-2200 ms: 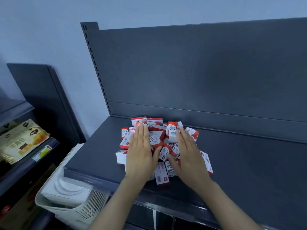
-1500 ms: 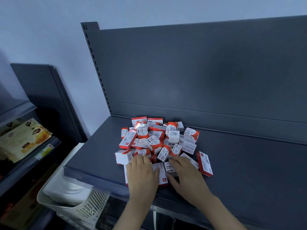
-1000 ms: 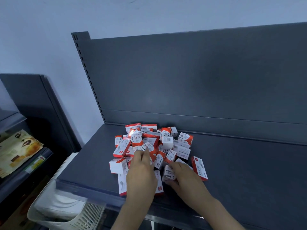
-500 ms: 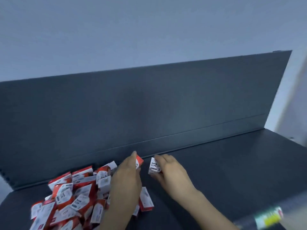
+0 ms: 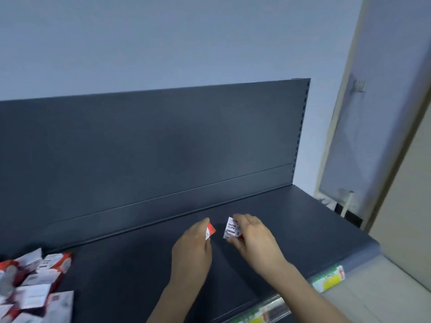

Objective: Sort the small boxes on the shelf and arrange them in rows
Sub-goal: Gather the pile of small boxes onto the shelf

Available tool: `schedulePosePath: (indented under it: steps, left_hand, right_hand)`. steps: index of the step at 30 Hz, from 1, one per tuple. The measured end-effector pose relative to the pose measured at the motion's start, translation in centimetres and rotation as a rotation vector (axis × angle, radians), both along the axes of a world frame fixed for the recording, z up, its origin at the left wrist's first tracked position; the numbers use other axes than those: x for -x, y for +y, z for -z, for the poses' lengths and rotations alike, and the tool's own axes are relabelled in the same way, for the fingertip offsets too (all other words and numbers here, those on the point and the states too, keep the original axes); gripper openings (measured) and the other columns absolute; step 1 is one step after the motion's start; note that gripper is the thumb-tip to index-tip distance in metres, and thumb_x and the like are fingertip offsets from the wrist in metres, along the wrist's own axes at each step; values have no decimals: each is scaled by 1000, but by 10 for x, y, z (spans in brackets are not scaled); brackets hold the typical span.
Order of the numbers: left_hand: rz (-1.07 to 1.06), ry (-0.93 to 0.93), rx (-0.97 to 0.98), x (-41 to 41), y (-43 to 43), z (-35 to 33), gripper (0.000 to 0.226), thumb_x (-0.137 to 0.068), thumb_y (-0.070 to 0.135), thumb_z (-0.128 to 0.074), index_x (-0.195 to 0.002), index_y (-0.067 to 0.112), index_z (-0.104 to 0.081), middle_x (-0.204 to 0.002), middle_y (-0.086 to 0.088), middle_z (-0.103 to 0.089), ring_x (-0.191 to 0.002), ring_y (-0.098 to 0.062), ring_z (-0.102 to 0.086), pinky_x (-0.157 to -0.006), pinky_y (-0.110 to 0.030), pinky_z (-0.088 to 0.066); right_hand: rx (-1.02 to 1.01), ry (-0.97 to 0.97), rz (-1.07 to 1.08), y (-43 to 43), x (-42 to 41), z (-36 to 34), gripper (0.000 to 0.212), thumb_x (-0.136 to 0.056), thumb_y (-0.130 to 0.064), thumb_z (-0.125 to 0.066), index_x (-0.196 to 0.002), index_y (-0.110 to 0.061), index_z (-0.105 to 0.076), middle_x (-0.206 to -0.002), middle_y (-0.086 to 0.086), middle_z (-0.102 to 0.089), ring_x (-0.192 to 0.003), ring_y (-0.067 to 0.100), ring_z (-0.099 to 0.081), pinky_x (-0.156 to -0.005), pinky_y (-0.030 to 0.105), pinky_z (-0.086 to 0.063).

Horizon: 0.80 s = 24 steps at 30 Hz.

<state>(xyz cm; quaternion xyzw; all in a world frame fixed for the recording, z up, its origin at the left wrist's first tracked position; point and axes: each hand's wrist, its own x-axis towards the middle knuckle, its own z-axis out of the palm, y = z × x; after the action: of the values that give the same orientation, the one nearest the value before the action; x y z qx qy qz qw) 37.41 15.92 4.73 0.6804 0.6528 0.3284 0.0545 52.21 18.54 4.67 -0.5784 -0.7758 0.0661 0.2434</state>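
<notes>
Left hand (image 5: 191,248): fingers pinch red box (image 5: 210,230); right hand (image 5: 254,238): fingers hold white box (image 5: 232,229); both mid-shelf (image 5: 303,229), toward the back; pile (image 5: 35,283) at left; best set flush, side by side, labels matching.

Pale blue wall (image 5: 163,43); light tiled floor (image 5: 384,297) right.

Box pile (image 5: 35,283) on shelf (image 5: 303,220), left part. Mid-shelf: left box (image 5: 210,231) in left hand (image 5: 192,250), right box (image 5: 232,228) in right hand (image 5: 254,241).
</notes>
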Motion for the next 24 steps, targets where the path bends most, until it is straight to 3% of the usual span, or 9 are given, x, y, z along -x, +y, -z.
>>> schedulePosePath:
  steps: [2, 4, 6, 7, 9, 13, 20, 22, 24]
  left_hand:
    - [36, 18, 6, -39, 15, 6, 48, -95, 14, -45, -141, 23, -39, -140, 10, -48, -126, -10, -49, -100, -20, -36]
    - [72, 65, 29, -75, 29, 9, 46, -89, 14, -55, -134, 23, -49, -129, 10, -59, -115, -8, -58, -92, -19, -43]
    - [177, 110, -58, -107, 44, 14, 41, -60, 12, -80, -97, 23, -68, -87, 14, -71, -75, -1, -68, -62, -13, -50]
    - [218, 165, -53, -122, 49, 16, 42, -44, 11, -84, -80, 25, -67, -69, 16, -68, -58, 1, -64, -49, -11, -45]
    - [249, 318, -51, -149, 63, 20, 48, -28, 9, -83, -69, 27, -63, -57, 16, -61, -47, 1, -57, -41, -10, -37]
    - [307, 483, -56, -184, 87, 31, 64, -6, 12, -89, -69, 19, -75, -65, 11, -71, -58, 1, -68, -53, -10, -49]
    - [395, 524, 70, -202, 111, 63, 65, -12, 27, -95, -75, 20, -78, -77, 10, -75, -70, 2, -70, -60, -11, -53]
    - [453, 488, 73, -199, 112, 70, 60, -26, 26, -95, -82, 19, -77, -85, 7, -76, -77, -2, -72, -59, -13, -53]
    - [556, 442, 67, -191, 110, 70, 45, -63, 23, -82, -105, 11, -71, -110, -4, -71, -102, -13, -68, -75, -21, -55]
  right_hand:
    - [16, -22, 29, 11, -43, 4, 42, -91, -31, -56, -128, -15, -45, -124, 3, -54, -118, 20, -46, -95, 27, -40]
    - [46, -30, 68, 21, -82, 8, 40, -90, -30, -58, -125, -13, -48, -122, 5, -55, -116, 22, -49, -92, 28, -42]
    - [80, -39, 111, 31, -113, 11, 38, -90, -29, -58, -122, -12, -50, -120, 5, -56, -114, 22, -50, -88, 27, -42]
    - [94, -48, 132, 36, -127, 12, 37, -90, -30, -58, -121, -12, -50, -120, 5, -57, -114, 22, -50, -87, 27, -41]
    - [122, -52, 170, 46, -150, 15, 36, -89, -29, -59, -119, -12, -51, -119, 5, -57, -112, 22, -51, -84, 27, -42]
    - [169, -60, 236, 58, -179, 23, 32, -89, -28, -59, -114, -10, -52, -117, 6, -57, -110, 23, -52, -81, 27, -43]
    - [272, -95, 266, 68, -195, 37, 35, -89, -30, -59, -117, -11, -51, -119, 6, -57, -111, 23, -52, -82, 28, -42]
    - [282, -102, 265, 69, -195, 41, 34, -88, -29, -59, -116, -11, -51, -119, 6, -56, -111, 23, -52, -83, 29, -43]
    - [289, -115, 262, 69, -195, 46, 35, -89, -30, -58, -118, -11, -51, -121, 6, -56, -112, 23, -52, -85, 30, -44]
